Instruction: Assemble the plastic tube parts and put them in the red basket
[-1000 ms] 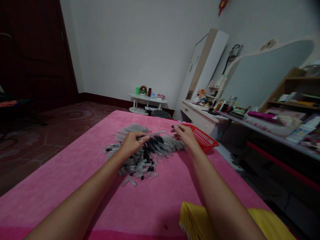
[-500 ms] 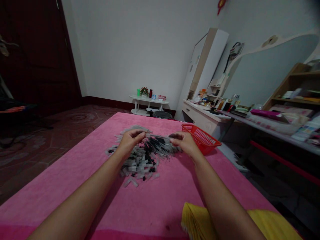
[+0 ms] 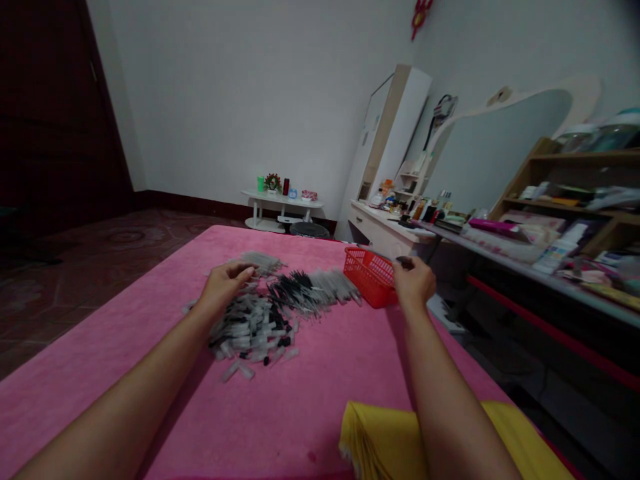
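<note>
Slim plastic tubes lie side by side on the pink cloth, between the red basket and a cluster of black-ended sticks; their rough alignment probably makes them easy to pick up singly. Short clear cap-like pieces, with black bits among them, sit in a loose heap nearer the person, perhaps jumbled because their direction matters less. The right hand is at the basket's right end, its grip seemingly clamped on a thin pale tube that reaches over the basket; holding it near one end likely leaves most of its length free. The left hand is at the heap's far left side, thumb and fingers close; whether its grip holds anything, I cannot tell. Beyond it lies another bundle of pale tubes, apparently within easy reach.
</note>
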The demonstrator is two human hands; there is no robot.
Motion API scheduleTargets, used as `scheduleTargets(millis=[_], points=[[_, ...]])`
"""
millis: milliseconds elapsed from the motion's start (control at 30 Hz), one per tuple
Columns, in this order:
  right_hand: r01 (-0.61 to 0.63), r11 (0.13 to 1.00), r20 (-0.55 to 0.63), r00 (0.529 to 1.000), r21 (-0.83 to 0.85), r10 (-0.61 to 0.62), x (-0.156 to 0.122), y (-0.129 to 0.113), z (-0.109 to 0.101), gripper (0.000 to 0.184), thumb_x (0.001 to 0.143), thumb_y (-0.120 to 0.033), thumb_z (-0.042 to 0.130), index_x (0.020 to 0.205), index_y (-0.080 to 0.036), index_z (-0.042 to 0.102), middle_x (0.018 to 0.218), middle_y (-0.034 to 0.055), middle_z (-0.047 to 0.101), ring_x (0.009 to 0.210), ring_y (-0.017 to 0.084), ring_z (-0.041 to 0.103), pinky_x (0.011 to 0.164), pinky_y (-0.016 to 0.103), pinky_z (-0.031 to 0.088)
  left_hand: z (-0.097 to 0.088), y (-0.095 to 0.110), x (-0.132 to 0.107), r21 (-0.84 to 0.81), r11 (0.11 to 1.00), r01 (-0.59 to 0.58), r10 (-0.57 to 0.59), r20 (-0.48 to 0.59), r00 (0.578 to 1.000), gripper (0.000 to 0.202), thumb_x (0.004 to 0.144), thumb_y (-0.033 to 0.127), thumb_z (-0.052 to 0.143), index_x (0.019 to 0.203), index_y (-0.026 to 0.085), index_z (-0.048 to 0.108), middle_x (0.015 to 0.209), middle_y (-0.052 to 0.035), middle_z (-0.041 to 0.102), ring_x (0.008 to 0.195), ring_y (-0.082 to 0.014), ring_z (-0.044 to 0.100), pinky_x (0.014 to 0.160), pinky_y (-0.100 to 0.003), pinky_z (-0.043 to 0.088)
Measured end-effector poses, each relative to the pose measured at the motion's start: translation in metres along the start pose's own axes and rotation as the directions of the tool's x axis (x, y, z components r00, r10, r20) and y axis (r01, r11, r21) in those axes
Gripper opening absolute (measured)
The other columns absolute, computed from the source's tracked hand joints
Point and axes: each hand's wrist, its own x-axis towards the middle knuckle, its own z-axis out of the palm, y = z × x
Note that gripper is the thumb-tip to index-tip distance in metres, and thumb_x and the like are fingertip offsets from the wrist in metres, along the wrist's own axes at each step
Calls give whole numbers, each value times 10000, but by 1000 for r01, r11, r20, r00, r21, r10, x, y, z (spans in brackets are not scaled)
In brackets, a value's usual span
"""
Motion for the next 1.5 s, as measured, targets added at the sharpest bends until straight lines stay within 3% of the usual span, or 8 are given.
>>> scheduleTargets(millis=[133,333,533,733,833,933,1067,1500], points=[[33,961,92,996,-273,-8,-3,16,7,288,740,-338,559,929,-216,739,864,137,726,843,285,653,743,374,432,-6,-10,3,20,1000,16,-15,-42,999,532,526,546,752,849,125,706,754,-77,718,651,-180,637,552,-253,490],[87,936,293,956,-341,18,-7,15,18,321,788,-374,535,974,-226,751,922,153,722,897,306,653,789,419,429,-8,-9,4,51,999,6,-4,-44,999,505,519,533,754,817,127,716,752,-81,723,652,-192,646,558,-269,497],[258,947,174,958,-190,-227,-13,-2,19,310,812,-351,536,951,-178,752,955,140,719,914,288,634,822,398,434,-14,-8,8,89,996,-3,6,-33,999,444,530,467,758,800,116,728,749,-91,729,696,-211,664,634,-293,513],[471,865,359,787,174,-501,-55,-46,33,239,810,-289,548,924,-202,738,952,43,723,893,187,633,799,268,449,-19,-18,14,80,997,-4,7,-33,999,411,520,434,779,769,112,728,753,-102,728,701,-234,666,636,-319,518],[570,813,466,692,115,-551,-78,-58,39,216,810,-242,557,924,-204,736,946,49,716,912,182,631,803,257,435,-19,-21,16,89,996,-16,17,-16,1000,362,555,400,772,770,111,731,736,-99,724,682,-223,663,639,-314,516],[627,779,555,657,-25,-510,-92,-55,45,218,814,-220,556,946,-204,729,966,77,708,930,199,633,786,269,428,-18,-20,16,87,996,-17,18,-10,1000,302,570,352,769,762,121,733,721,-86,721,672,-210,661,649,-305,513],[642,751,637,646,-156,-420,-99,-43,54,196,826,-289,574,925,-191,712,955,100,705,917,225,645,745,284,432,-15,-17,14,61,998,-14,14,-8,1000,270,564,322,774,752,133,733,712,-72,722,658,-200,654,640,-294,507],[570,752,628,728,-330,-275,-103,-42,55,306,854,-363,522,971,-129,682,938,158,701,887,291,670,706,336,475,-18,-12,14,-38,999,-35,31,-108,994,334,581,365,761,796,112,724,709,-84,717,666,-178,647,582,-240,471]])
